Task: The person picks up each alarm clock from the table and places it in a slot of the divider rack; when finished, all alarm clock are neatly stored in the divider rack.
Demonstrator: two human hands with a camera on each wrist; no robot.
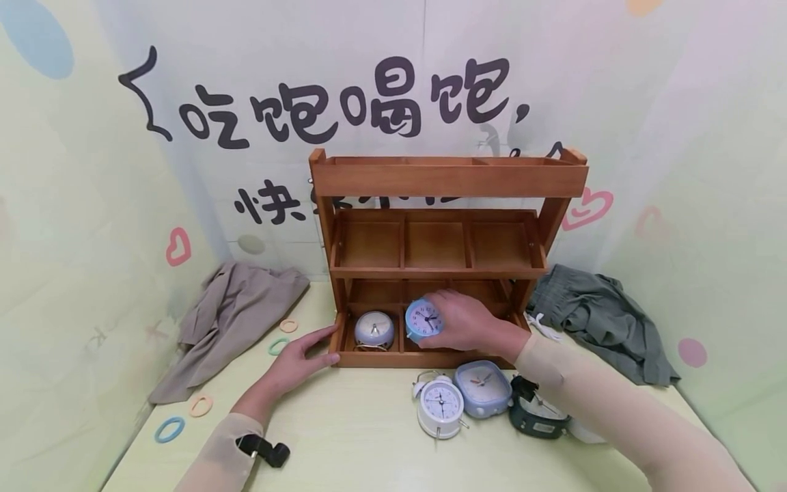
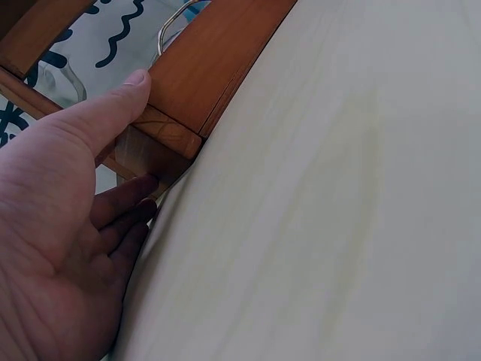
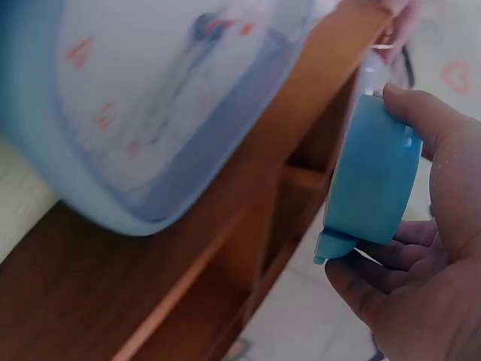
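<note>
My right hand (image 1: 462, 320) grips a round light-blue alarm clock (image 1: 423, 320) by its sides, over the middle compartment of the bottom tier of a brown wooden shelf (image 1: 449, 181). In the right wrist view the thumb is at one end of the clock's blue case (image 3: 372, 169) and the fingers are at the other. My left hand (image 1: 298, 362) holds the shelf's lower left corner, its thumb on the front rail (image 2: 218, 64) and its fingers against the side. A round lavender clock (image 1: 374, 331) sits in the bottom left compartment, beside the blue one.
Before the shelf stand a white twin-bell alarm clock (image 1: 440, 408), a squarish blue clock (image 1: 483, 388) and a black clock (image 1: 538, 412), with a white thing (image 1: 584, 432) partly under my right sleeve. Cloths (image 1: 240, 321) (image 1: 605, 324) lie at both sides. Several coloured rings (image 1: 169, 430) lie at left.
</note>
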